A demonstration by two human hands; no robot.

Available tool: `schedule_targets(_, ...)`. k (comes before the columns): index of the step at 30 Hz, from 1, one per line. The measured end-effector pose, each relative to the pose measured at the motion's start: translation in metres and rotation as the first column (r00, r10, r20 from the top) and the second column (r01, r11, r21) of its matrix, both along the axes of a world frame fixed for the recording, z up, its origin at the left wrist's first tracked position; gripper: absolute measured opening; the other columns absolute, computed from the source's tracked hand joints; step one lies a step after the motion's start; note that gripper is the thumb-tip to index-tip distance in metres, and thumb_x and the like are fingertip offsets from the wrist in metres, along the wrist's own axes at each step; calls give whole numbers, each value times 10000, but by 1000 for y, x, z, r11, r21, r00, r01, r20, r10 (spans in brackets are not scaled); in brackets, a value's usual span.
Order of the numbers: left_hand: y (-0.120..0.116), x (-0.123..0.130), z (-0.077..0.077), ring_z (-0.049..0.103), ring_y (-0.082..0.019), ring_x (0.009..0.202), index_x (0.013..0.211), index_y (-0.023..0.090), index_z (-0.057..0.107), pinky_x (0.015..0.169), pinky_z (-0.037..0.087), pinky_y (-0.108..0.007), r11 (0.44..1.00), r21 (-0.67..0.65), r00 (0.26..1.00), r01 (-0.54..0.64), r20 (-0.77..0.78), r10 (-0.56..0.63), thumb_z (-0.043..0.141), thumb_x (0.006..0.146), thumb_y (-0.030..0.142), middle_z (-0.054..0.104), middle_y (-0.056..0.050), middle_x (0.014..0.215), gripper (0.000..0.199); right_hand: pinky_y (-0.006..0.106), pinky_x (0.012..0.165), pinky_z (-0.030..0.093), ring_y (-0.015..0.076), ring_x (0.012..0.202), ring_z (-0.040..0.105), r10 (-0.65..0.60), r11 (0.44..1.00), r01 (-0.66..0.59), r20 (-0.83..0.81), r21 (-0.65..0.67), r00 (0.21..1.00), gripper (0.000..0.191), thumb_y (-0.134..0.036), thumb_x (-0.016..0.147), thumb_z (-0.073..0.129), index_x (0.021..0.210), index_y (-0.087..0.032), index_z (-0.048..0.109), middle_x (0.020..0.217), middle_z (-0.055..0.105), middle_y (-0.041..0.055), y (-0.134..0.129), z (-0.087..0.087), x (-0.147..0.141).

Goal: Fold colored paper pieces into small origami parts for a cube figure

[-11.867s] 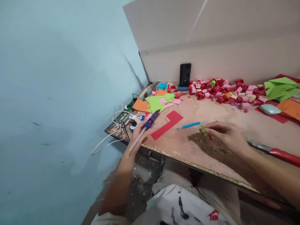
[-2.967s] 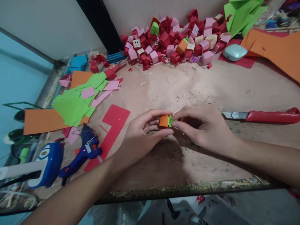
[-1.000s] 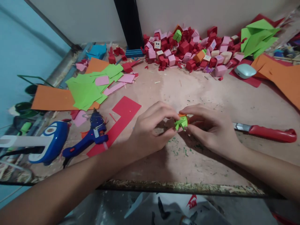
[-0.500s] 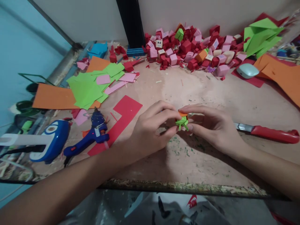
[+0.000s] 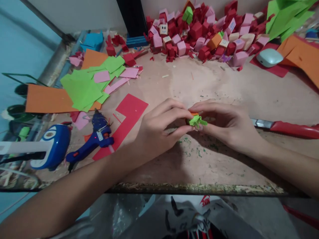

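Note:
Between my two hands is a small folded paper piece (image 5: 197,120), bright green with pointed tips and some orange behind it. Fingertips of my left hand (image 5: 163,127) pinch it from the left. My right hand (image 5: 225,124) grips it from the right with thumb and fingers, so part of it is hidden. Below the hands, tiny green scraps (image 5: 194,146) lie scattered on the wooden table (image 5: 154,174). Just right of my right hand lies a knife with a red handle (image 5: 295,129), its blade partly hidden by that hand.
At left lie a blue glue gun (image 5: 89,142), a blue-and-white device (image 5: 58,142), a red foam sheet (image 5: 132,106) and green sheets (image 5: 82,88). A heap of red and pink paper cubes (image 5: 196,31) lines the back. A pale mouse (image 5: 269,57) sits at right.
The green part of the held piece has turned, its tips now pointing more to the right. Both hands keep their grip. The whole view has shifted slightly downward.

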State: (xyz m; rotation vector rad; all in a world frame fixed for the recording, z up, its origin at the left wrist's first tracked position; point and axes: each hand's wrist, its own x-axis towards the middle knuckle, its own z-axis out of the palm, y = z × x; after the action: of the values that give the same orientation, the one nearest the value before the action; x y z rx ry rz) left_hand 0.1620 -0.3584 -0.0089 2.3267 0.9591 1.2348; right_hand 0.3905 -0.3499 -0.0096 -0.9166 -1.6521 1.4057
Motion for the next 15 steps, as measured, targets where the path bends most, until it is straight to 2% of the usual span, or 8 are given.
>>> schedule_targets(4,2,-2,1,748,-187,982,1093,254,759,854,630,-345,999,-44,999,22,24,-20,814,935,228,779,-67,1082,169,346,858,637,233,1064,747,-15,1000,15,15,18,1000,288,-314,908,872,1192,-351,836,1219,777,34,1,0,1)
schedule_targets(7,2,-3,1,761,-191,997,1106,240,759,871,629,-346,997,-64,997,47,61,-43,807,935,188,794,-73,1087,185,349,860,639,240,1064,752,-39,999,39,25,21,999,291,-331,905,875,1192,-327,833,1229,781,43,0,0,1)
schedule_targets(10,2,-3,0,768,-186,988,1081,208,758,882,627,-339,995,-81,995,54,83,-47,802,930,148,803,-82,1063,168,355,855,634,240,1052,750,-43,999,42,23,29,999,285,-313,905,873,1187,-319,832,1222,779,44,-1,0,1)
schedule_targets(15,1,-1,1,778,-196,968,1037,242,762,860,642,-363,995,-94,997,30,77,-23,773,954,167,813,-62,1041,113,349,852,619,215,1023,738,-28,1000,28,-5,6,1000,222,-267,942,827,1162,-300,828,1188,762,39,0,1,0)
